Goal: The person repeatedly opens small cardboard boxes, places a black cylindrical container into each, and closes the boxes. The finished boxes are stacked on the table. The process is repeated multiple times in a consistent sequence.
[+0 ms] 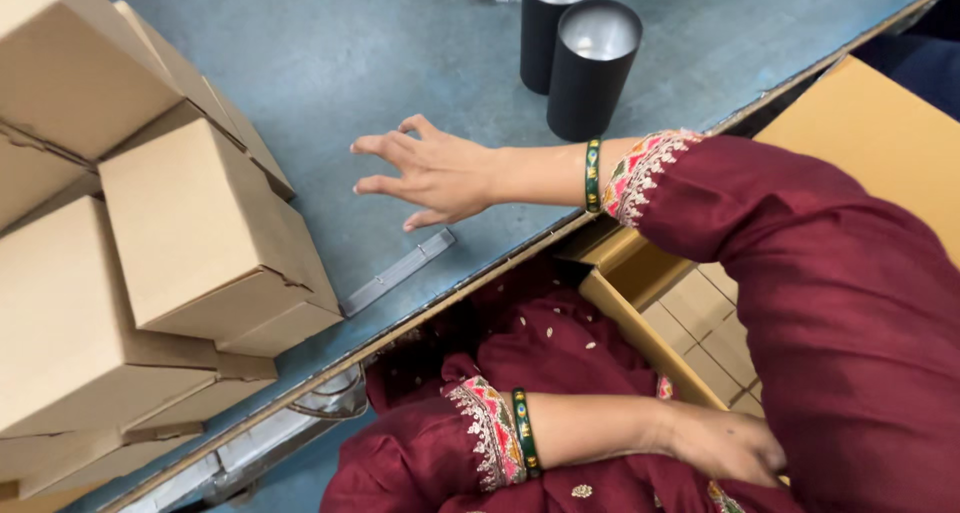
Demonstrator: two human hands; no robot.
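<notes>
Maroon sleeve (830, 303), soft woven cloth with a floral embroidered cuff, fills the lower right of the frame. Right hand (435, 173): fingers (375, 145) spread apart and holding nothing, low over the table (330, 53); whether they touch it cannot be told. Grey flat strip (400, 271): thin, rigid-looking, lying just below that hand and close to the table's edge. Small cardboard box (205, 223): closed, matt brown, sharp-cornered, left of the fingers and apart from them, resting tilted on the box stack (60, 313) at the frame's left. Green bangle (592, 175) at the wrist. Black tubes (590, 68): two smooth upright cylinders with silvery insides, upper centre, the nearer one just beside the forearm. Table: dull blue-grey, scuffed. Left hand (725, 443), lower right, is partly hidden behind the sleeve; its fingers cannot be read. It sits near the open carton (640, 323) standing below the table's edge. Hazards, as judged: a sideways sweep of the forearm could topple the nearer tube, which is tall and narrow; a nudge to the tilted box could bring neighbours sliding; the strip could be brushed over the edge.
</notes>
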